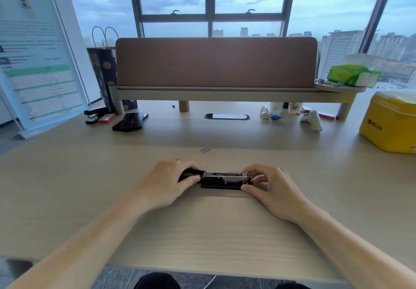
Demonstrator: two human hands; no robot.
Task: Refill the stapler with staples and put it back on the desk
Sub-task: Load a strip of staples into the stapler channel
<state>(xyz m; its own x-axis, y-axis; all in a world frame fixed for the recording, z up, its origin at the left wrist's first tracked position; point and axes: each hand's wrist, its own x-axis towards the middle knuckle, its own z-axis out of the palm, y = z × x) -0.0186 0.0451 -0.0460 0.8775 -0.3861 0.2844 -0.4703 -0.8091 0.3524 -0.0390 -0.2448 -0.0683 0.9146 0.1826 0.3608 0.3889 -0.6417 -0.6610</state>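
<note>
The left hand (171, 180) is gripping the folded-back black lid of the stapler (225, 179), which is lying opened on the counter (202, 232). The right hand (267, 187) is pinching its front end, fingers narrow. I judge the loading step is going on; next, closing the lid. Spare staples (205, 150) are lying behind.

Black stapler (222, 179) lying sideways on the counter (202, 232), metal tray exposed; staple strip (205, 150) just beyond.
</note>
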